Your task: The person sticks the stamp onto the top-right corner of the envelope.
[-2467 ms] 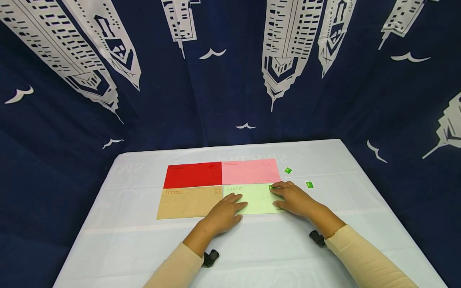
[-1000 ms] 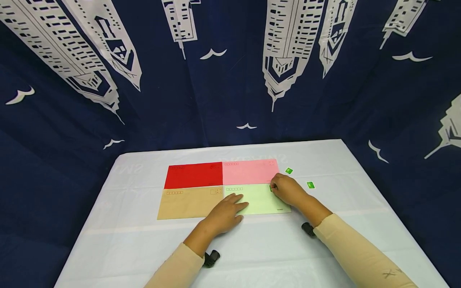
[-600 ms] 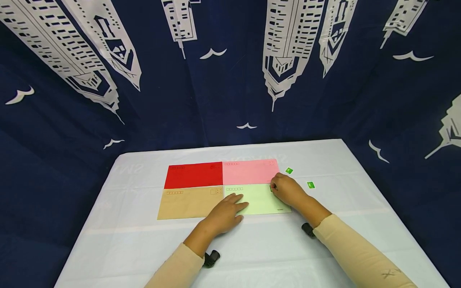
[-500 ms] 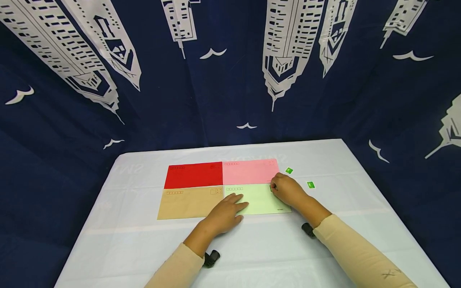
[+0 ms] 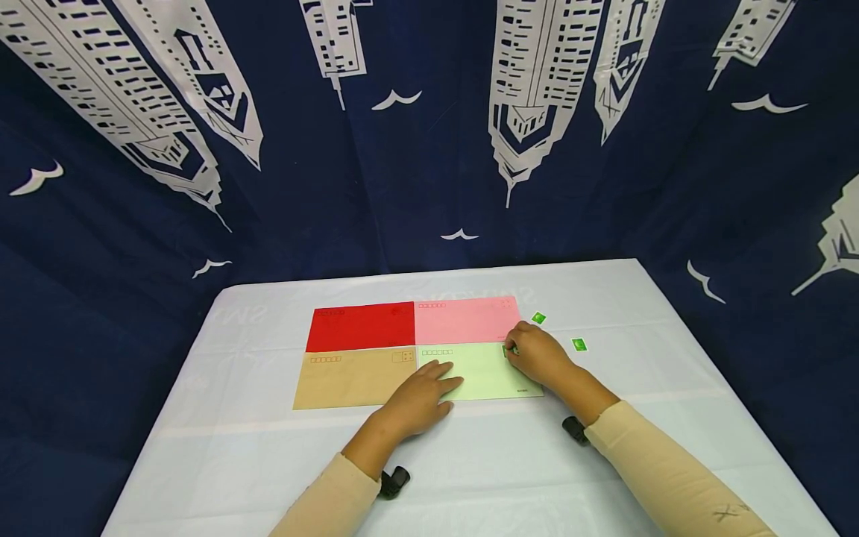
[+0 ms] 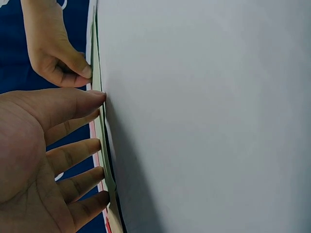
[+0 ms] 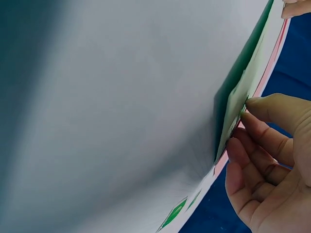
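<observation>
In the head view a light green envelope [image 5: 479, 377] lies flat, with my left hand [image 5: 417, 400] resting on its left part, fingers straight and spread. At its upper right corner is a small green stamp [image 5: 505, 353], mostly covered by my right hand [image 5: 539, 355]. The fingers of that hand are curled. From the right wrist, the thumb tip and index fingertip [image 7: 247, 116] come together at the stamp, pinching at its edge. The left wrist view shows the left fingertips [image 6: 95, 144] down on the envelope and the right hand [image 6: 56, 60] beyond them.
Joined edge to edge with the green envelope are a pink envelope [image 5: 466, 321], a red envelope [image 5: 360, 327] and a tan envelope [image 5: 352, 382]. Two loose green stamps, one tilted [image 5: 539, 318] and one farther right [image 5: 579, 344], lie on the white-covered table [image 5: 483, 470].
My right hand has gone from spread fingers over the green envelope's right side to curled fingers at the stamp, and its fingertips have lifted slightly just now. My left hand has stayed put.
</observation>
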A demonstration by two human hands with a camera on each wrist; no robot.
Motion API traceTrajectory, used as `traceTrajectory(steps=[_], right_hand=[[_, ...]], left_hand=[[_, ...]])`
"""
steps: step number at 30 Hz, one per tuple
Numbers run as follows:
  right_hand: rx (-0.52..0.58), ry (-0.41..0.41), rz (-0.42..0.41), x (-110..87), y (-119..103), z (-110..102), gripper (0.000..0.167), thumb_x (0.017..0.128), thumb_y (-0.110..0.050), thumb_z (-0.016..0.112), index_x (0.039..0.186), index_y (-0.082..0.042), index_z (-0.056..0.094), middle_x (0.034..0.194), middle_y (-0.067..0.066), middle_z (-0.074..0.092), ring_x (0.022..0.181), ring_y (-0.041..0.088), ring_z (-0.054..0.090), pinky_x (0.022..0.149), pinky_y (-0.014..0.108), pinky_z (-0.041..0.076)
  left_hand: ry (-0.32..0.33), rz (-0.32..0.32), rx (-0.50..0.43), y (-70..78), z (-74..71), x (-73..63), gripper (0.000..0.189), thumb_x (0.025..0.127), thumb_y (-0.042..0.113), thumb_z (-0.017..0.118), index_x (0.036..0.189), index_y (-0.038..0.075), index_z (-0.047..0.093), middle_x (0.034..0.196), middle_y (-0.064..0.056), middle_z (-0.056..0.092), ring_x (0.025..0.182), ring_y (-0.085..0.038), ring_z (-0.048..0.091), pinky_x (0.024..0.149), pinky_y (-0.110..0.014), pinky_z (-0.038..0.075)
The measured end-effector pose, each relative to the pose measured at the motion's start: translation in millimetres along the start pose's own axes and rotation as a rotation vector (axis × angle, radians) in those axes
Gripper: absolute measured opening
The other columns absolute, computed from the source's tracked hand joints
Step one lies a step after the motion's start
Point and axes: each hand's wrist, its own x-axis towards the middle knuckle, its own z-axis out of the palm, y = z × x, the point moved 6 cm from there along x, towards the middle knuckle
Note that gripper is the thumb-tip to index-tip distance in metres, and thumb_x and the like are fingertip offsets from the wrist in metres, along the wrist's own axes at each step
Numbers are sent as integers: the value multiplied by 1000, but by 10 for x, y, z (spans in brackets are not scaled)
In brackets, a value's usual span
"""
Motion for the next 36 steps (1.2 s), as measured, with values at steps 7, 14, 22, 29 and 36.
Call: traceTrajectory(steps=[7, 14, 22, 29, 36], right_hand=[[23, -21, 21, -8, 28, 4, 11, 90, -14, 75, 96, -6, 71, 98, 7, 64, 88, 20, 61, 86, 41, 57], [85, -40, 52, -34, 36, -5, 18, 91, -18, 74, 103, -5, 69, 103, 9, 63, 93, 22, 62, 90, 44, 56], [108, -3, 58, -79, 54, -33, 26, 93, -21, 72, 112, -4, 68, 108, 9, 65, 100, 25, 65, 93, 46, 56], [136, 39, 66, -108, 98, -98, 30, 94, -22, 72, 117, -4, 68, 110, 9, 65, 103, 26, 66, 94, 47, 56], [183, 87, 64, -153, 124, -172, 38, 96, -23, 69, 128, -3, 65, 112, 12, 66, 101, 26, 65, 92, 47, 57]], left_hand=[[2, -8, -7, 6, 4, 2, 47, 99, 25, 64, 145, 18, 57, 159, -6, 45, 152, -29, 35, 125, -41, 30], [18, -36, -46, -4, 10, 0, 46, 99, 24, 64, 143, 16, 59, 159, -8, 44, 151, -27, 36, 124, -41, 32], [43, -47, -47, -14, -12, 9, 44, 99, 25, 64, 141, 13, 61, 155, -9, 48, 151, -28, 36, 124, -42, 32], [74, -51, -66, -22, -61, 12, 45, 99, 26, 63, 142, 11, 60, 154, -9, 50, 151, -28, 36, 125, -43, 31], [122, -44, -100, -40, -155, 4, 46, 101, 29, 61, 143, 12, 58, 153, -6, 51, 149, -27, 39, 122, -44, 35]])
